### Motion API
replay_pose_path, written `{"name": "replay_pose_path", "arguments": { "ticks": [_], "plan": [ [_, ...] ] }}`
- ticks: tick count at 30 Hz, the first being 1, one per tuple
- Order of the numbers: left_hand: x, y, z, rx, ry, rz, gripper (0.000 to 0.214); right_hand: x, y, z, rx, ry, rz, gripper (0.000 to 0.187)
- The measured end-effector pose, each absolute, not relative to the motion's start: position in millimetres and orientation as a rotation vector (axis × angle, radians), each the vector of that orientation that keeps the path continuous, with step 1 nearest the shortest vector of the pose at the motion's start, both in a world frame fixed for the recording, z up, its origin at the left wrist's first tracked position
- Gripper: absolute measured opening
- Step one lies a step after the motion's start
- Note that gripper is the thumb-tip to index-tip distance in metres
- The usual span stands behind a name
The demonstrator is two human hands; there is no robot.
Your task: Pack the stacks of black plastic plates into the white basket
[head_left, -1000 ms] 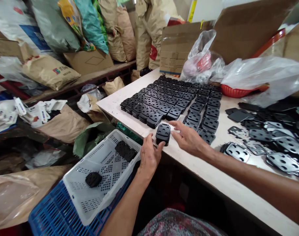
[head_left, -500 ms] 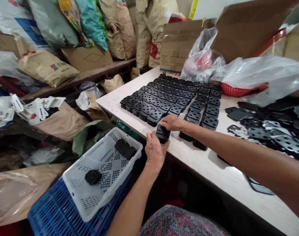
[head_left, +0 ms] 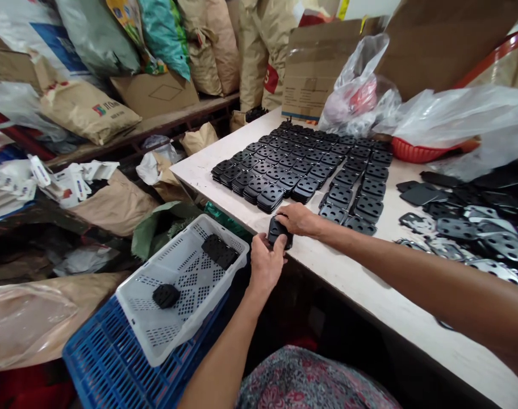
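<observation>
Right hand (head_left: 293, 220) came in over the last second. Black plate stack (head_left: 275, 229) at counter's (head_left: 321, 258) near edge, grasped by right and left hand (head_left: 266, 262). Stack rows (head_left: 280, 162) behind, white crate (head_left: 149, 325) off same edge.

The left hand (head_left: 267, 262) and right hand (head_left: 297, 219) cover parts of the black stack (head_left: 276, 230) (how many pieces it has cannot be told), the white basket (head_left: 145, 329) hides some of the blue crate (head_left: 114, 349), itself cut by the bottom edge, and print (head_left: 304, 92) on the cardboard box (head_left: 322, 65) is too small to read.
</observation>
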State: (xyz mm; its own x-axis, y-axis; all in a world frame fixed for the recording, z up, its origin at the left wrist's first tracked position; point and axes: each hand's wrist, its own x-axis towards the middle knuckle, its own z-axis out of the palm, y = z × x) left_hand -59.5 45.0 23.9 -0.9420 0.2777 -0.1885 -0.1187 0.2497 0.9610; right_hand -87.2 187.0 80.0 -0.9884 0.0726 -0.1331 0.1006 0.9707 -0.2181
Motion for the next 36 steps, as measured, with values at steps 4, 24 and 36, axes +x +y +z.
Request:
{"name": "replay_pose_path", "arguments": {
  "ticks": [4,24,36],
  "plan": [
    [-67,40,37,-0.15,1.775,1.785,0.029,-74,178,77,0.113,3.009,-0.352,0.035],
    [-51,3,45,0.035,1.295,1.818,0.025,-35,168,55,0.023,2.991,-1.233,0.04],
    [-9,-121,43,0.031,1.007,1.616,0.043,12,50,6,0.016,1.393,-2.628,0.079]
  ]
}}
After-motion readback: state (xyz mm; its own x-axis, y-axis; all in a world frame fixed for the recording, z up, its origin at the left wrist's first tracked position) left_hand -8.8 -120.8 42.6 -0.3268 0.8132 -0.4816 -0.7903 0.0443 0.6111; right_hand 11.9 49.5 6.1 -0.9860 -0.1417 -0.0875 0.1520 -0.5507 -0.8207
